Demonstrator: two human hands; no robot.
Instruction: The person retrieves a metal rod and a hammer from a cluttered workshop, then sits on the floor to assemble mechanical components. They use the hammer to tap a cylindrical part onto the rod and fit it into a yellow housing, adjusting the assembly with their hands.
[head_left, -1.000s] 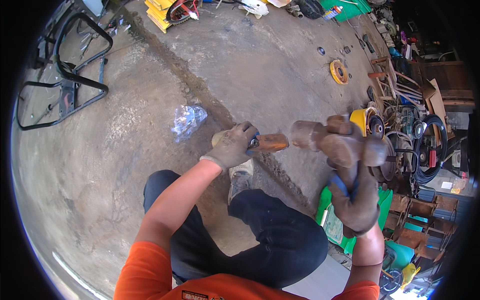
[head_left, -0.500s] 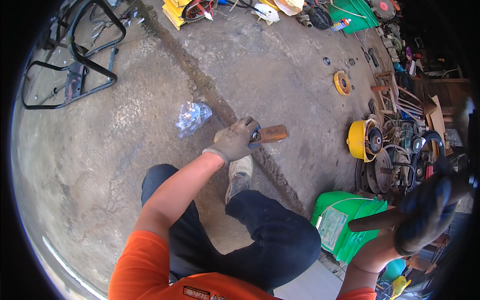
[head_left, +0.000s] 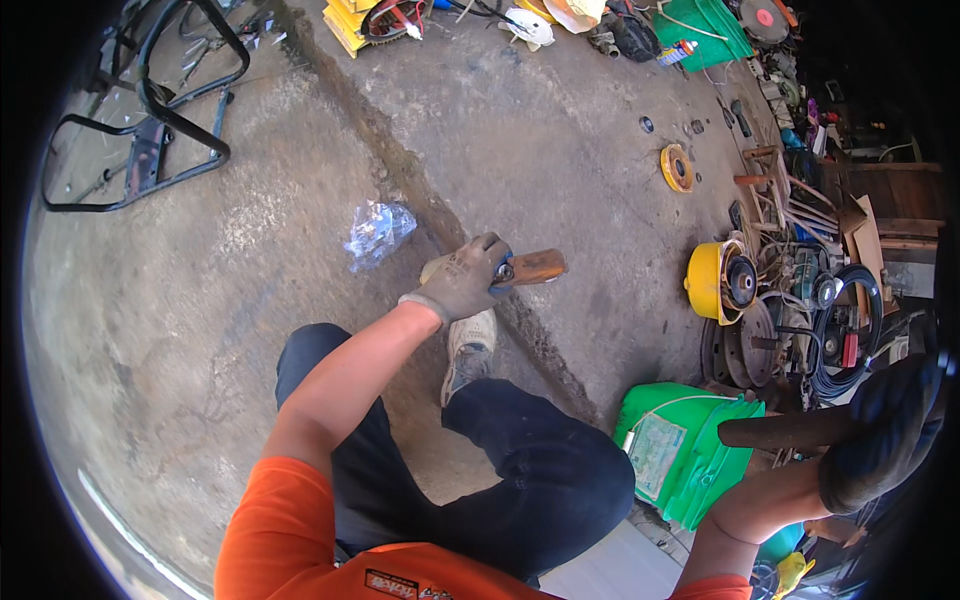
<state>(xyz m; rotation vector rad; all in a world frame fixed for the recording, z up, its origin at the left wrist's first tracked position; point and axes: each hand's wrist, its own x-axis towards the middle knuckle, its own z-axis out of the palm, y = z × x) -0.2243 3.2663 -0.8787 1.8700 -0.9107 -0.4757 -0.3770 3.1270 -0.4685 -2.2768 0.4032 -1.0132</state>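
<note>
- Left hand [head_left: 462,285]: gloved, closed round a rusty chisel [head_left: 530,267], holding it low over the concrete floor [head_left: 560,150] beside the groove [head_left: 420,180].
- Right hand [head_left: 880,440]: dark glove, fist shut on a hammer handle [head_left: 775,430], raised far right, well apart from the chisel; head out of view.
- Step, as judged: hammer drawn back, chisel held for striking.
- Next move calls for: a square blow on the free end, left grip steady, fingers clear.
- Chisel axis: near level, running left to right; rusty end points right, other end hidden in the glove.
- Nearby: shoe [head_left: 468,345] just below; plastic wrap [head_left: 378,230] to the left.
</note>
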